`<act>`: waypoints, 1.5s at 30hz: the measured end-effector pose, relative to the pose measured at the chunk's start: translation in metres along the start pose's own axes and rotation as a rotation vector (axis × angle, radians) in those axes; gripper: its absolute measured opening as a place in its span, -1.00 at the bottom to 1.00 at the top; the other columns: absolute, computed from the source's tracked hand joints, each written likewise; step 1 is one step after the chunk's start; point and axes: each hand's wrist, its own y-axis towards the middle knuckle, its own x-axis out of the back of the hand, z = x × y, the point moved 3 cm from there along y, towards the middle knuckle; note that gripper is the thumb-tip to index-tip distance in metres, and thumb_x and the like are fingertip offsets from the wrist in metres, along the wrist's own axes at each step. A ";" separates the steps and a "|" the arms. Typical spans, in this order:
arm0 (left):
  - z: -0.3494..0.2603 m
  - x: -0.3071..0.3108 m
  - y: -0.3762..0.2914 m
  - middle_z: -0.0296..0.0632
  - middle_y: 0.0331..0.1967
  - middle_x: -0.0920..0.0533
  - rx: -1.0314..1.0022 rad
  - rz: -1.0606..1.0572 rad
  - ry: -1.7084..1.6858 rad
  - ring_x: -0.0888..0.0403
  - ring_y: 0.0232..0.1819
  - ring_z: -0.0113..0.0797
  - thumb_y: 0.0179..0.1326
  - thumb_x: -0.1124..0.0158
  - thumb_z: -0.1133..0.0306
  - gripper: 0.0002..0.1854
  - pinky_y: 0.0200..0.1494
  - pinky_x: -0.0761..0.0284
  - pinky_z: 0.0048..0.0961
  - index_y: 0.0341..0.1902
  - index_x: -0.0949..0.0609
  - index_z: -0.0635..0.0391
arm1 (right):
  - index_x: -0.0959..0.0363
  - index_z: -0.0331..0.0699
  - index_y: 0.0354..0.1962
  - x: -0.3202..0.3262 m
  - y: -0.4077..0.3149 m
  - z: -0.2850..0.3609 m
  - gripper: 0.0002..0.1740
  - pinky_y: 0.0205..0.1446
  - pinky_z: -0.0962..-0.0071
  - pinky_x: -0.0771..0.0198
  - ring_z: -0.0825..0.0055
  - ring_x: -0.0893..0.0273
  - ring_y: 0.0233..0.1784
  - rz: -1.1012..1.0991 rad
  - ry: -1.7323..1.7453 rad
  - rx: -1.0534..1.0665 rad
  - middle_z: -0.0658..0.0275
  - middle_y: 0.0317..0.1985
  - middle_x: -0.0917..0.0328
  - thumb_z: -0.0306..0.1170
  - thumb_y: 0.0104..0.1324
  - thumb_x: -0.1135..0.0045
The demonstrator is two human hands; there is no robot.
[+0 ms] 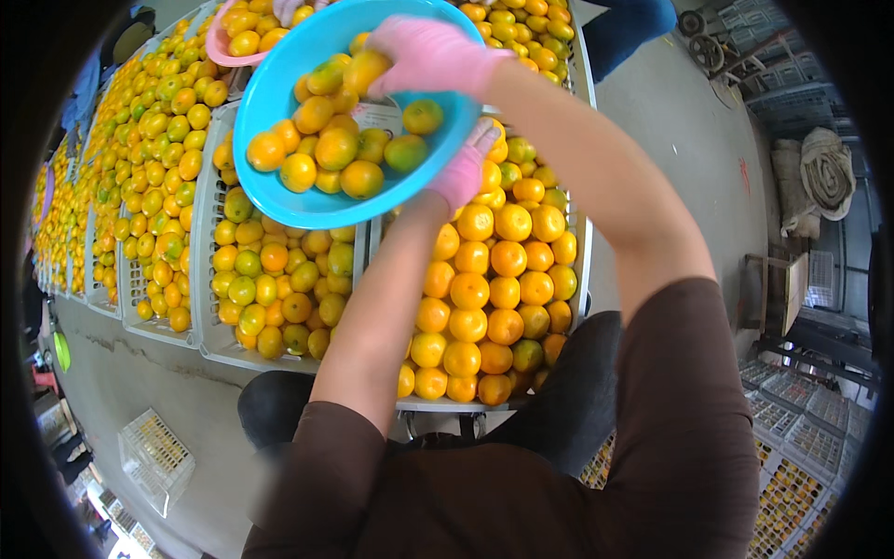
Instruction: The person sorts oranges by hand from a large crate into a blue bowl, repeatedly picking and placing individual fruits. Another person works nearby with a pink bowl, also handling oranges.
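Observation:
A light-blue plastic basin (pixel 321 209) is tilted above the crates, with several yellow-orange and greenish citrus fruits (pixel 336 148) inside. My left hand (pixel 462 171), in a pink glove, grips the basin's lower right rim from outside. Above the basin's interior, my right hand (pixel 433 56), also pink-gloved and blurred, has its fingers around an orange citrus fruit (pixel 367 72). A printed paper label (pixel 379 117) lies on the basin's bottom, partly covered by fruit. Directly before me, a crate holds citrus fruits (pixel 469 291) in neat rows.
Crates of loose mixed fruit (pixel 279 293) extend leftward. A pink basin (pixel 221 42) with fruit and another person's gloved hand (pixel 286 10) are at the top. An overturned-looking white crate (pixel 157 458) stands on the floor at lower left; rolled cloth (pixel 825 173) is at right.

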 end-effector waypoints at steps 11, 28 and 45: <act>-0.004 0.047 -0.004 -0.19 0.67 -0.25 0.011 0.140 -0.093 -0.15 0.69 -0.05 0.37 -0.13 0.53 -0.49 0.73 0.08 0.12 0.32 -0.63 -0.27 | -0.39 -0.40 0.37 -0.052 -0.254 -0.122 -0.20 0.15 0.42 -0.59 0.41 -0.65 0.09 0.038 0.689 -0.836 0.10 0.14 -0.66 -0.07 0.36 -0.43; -0.016 0.042 -0.006 0.09 0.39 -0.54 0.206 0.079 -0.485 -0.63 0.22 0.12 0.31 -0.18 0.26 -0.68 0.33 -0.52 -0.03 -0.01 -0.73 0.16 | -0.56 -0.27 0.22 -0.049 -0.260 -0.134 -0.48 0.23 0.21 -0.54 0.03 -0.66 0.12 0.238 -0.002 -0.668 0.05 0.11 -0.68 -0.18 0.39 -0.29; -0.025 0.063 -0.047 0.04 0.39 -0.56 0.197 0.063 -0.526 -0.45 0.47 0.04 0.44 -0.11 0.10 -0.47 0.55 -0.28 -0.01 0.36 -0.57 0.12 | -0.57 -0.31 0.08 -0.106 -0.060 0.201 -0.63 0.13 0.08 -0.62 -0.04 -0.69 0.05 0.275 0.320 0.502 -0.04 -0.03 -0.69 -0.55 0.32 -0.08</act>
